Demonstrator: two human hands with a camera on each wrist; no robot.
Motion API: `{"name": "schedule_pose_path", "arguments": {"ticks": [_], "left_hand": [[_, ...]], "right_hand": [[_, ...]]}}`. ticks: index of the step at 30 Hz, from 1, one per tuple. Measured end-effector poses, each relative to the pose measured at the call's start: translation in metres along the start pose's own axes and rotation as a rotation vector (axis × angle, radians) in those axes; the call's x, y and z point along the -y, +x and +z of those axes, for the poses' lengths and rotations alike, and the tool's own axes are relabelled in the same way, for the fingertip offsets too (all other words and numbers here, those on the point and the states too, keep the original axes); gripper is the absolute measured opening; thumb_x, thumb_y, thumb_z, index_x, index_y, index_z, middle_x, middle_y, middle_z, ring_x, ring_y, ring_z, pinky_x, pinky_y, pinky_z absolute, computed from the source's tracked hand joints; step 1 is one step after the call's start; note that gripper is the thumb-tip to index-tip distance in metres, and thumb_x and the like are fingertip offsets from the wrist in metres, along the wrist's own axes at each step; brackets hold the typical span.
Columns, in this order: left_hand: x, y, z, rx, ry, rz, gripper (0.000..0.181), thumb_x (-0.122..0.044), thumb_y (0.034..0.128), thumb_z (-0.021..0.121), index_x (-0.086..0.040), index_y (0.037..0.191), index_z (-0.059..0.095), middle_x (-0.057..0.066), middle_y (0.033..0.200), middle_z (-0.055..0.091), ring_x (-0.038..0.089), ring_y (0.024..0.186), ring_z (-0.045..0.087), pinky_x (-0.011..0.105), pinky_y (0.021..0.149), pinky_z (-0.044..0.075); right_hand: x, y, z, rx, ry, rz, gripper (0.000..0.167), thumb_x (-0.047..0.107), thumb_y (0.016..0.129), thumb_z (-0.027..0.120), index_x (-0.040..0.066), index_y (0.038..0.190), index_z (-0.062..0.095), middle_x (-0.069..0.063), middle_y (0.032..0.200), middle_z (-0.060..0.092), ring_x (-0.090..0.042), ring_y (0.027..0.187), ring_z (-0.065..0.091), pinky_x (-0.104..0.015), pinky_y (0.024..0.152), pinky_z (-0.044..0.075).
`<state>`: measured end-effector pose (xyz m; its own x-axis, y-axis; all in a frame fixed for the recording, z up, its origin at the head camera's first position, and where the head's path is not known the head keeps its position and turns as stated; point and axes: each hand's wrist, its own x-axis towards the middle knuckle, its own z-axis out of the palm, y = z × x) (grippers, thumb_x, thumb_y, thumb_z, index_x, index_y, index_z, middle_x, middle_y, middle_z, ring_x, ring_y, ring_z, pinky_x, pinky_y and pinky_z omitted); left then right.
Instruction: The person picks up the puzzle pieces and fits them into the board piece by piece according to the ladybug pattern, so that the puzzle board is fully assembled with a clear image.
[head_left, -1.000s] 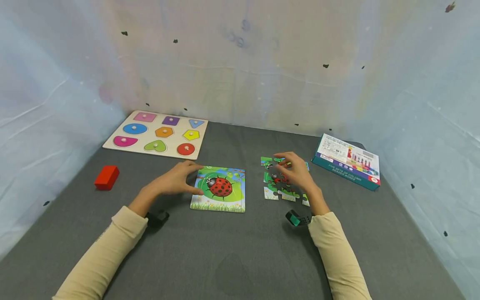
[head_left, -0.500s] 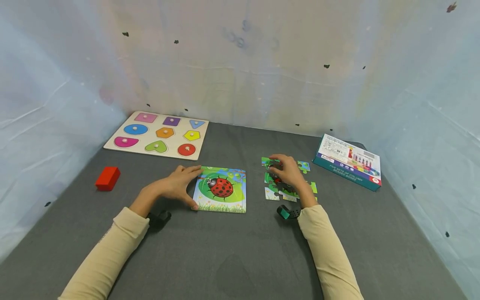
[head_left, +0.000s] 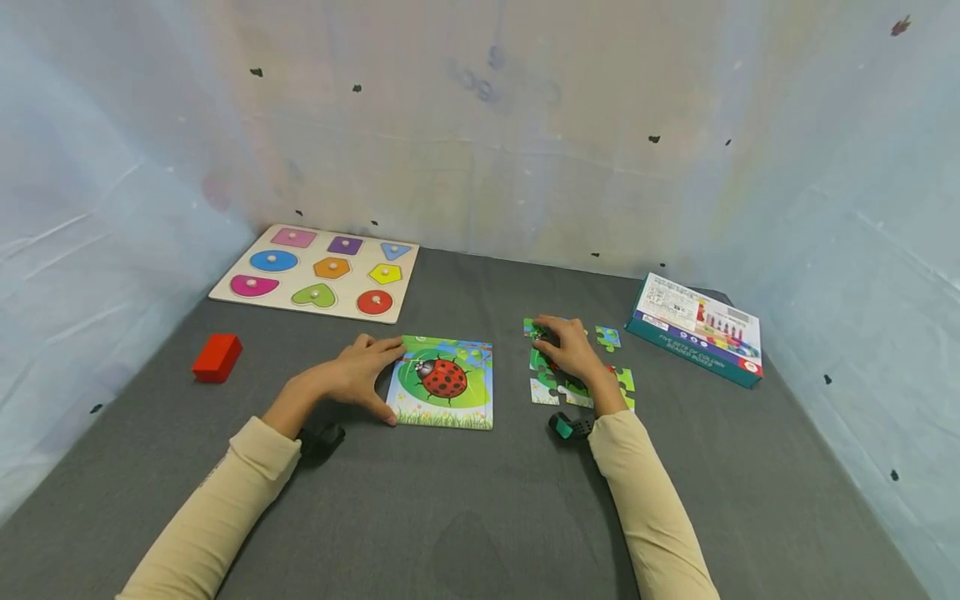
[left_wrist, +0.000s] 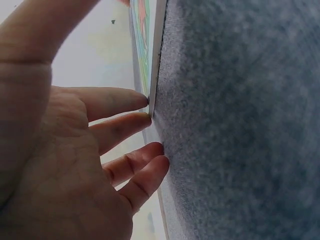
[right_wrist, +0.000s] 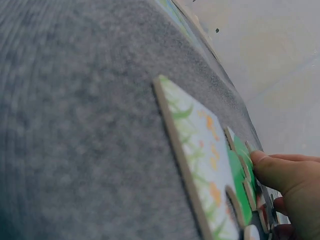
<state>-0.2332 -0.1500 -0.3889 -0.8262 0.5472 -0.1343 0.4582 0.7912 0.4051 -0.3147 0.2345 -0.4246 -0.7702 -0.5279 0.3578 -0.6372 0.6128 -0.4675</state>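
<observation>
In the head view a square ladybug picture board [head_left: 444, 379] lies flat, and my left hand [head_left: 352, 372] spans its left side, thumb by the near corner. The left wrist view has the fingertips of that hand [left_wrist: 65, 145] against the edge of the board [left_wrist: 156, 55]. Right of the board, my right hand [head_left: 576, 352] pinches a green puzzle piece [head_left: 529, 328] at the far left of a loose ladybug puzzle. Its other pieces [head_left: 543, 393] lie partly under the hand. In the right wrist view the thumb of the hand [right_wrist: 295, 182] touches green pieces beyond a white corner piece [right_wrist: 192, 140].
A shape board [head_left: 352, 292] with knobbed pieces lies at the back left. A red block [head_left: 217, 358] rests on the grey table [head_left: 450, 517] at the left. The teal-edged box [head_left: 693, 331] is at the back right. One blue-green piece [head_left: 608, 337] lies apart near it.
My right hand has moved left and down onto the far left of the puzzle, uncovering pieces at the right. The left thumb has slid off the board's face to its near left corner.
</observation>
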Motion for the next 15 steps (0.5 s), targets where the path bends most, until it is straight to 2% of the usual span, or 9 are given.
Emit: {"name": "schedule_pose_path", "arguments": {"ticks": [1,2,5,8,9,10,15], "left_hand": [[0.0,0.0,0.0,0.001,0.003,-0.003,0.111,-0.052,0.0594,0.083,-0.004,0.145,0.031,0.014,0.151,0.023,0.032,0.12,0.03,0.055,0.095,0.033],[0.0,0.0,0.0,0.0,0.006,-0.001,0.111,-0.052,0.0593,0.083,-0.003,0.145,0.031,0.015,0.151,0.023,0.032,0.119,0.03,0.054,0.095,0.033],[0.0,0.0,0.0,0.003,0.013,-0.003,0.111,-0.052,0.0593,0.082,-0.003,0.145,0.032,0.015,0.151,0.024,0.032,0.118,0.031,0.054,0.095,0.034],[-0.001,0.001,0.0,0.002,0.022,0.0,0.11,-0.053,0.0595,0.082,-0.003,0.144,0.032,0.016,0.15,0.025,0.032,0.117,0.032,0.053,0.094,0.034],[-0.001,0.001,0.0,0.002,0.024,0.001,0.11,-0.053,0.0597,0.082,-0.003,0.144,0.033,0.016,0.15,0.025,0.032,0.117,0.032,0.053,0.094,0.034],[-0.001,0.001,0.0,0.001,0.024,0.003,0.11,-0.053,0.0597,0.082,-0.002,0.144,0.033,0.016,0.15,0.026,0.032,0.117,0.032,0.053,0.095,0.034],[-0.001,0.002,0.001,-0.004,0.033,0.014,0.109,-0.054,0.0602,0.081,-0.002,0.144,0.033,0.018,0.149,0.027,0.032,0.116,0.033,0.053,0.094,0.034]], "right_hand": [[-0.003,-0.001,0.001,0.0,0.002,-0.015,0.041,0.02,0.093,0.059,-0.002,0.127,0.053,-0.023,0.131,0.05,-0.04,0.118,0.047,-0.053,0.108,0.018],[-0.016,-0.001,0.006,-0.019,0.009,-0.047,0.042,0.026,0.093,0.057,0.002,0.129,0.054,-0.019,0.132,0.051,-0.036,0.118,0.047,-0.049,0.108,0.017],[-0.025,0.0,0.01,-0.019,-0.004,-0.04,0.046,0.035,0.094,0.055,0.007,0.131,0.053,-0.014,0.133,0.05,-0.03,0.119,0.046,-0.045,0.105,0.022],[-0.024,0.002,0.009,-0.032,0.001,0.002,0.046,0.03,0.092,0.06,0.002,0.128,0.054,-0.019,0.131,0.05,-0.035,0.114,0.045,-0.047,0.098,0.026],[-0.012,0.002,0.005,-0.02,-0.005,0.038,0.045,0.025,0.091,0.061,-0.002,0.126,0.055,-0.023,0.13,0.05,-0.04,0.112,0.044,-0.05,0.094,0.028],[-0.009,0.002,0.004,-0.012,-0.024,0.06,0.044,0.022,0.09,0.062,-0.003,0.125,0.054,-0.025,0.13,0.049,-0.041,0.111,0.042,-0.05,0.093,0.029],[0.008,0.001,0.0,0.022,-0.086,0.162,0.043,0.021,0.092,0.06,-0.002,0.127,0.052,-0.024,0.132,0.045,-0.041,0.117,0.035,-0.049,0.097,0.028]]}}
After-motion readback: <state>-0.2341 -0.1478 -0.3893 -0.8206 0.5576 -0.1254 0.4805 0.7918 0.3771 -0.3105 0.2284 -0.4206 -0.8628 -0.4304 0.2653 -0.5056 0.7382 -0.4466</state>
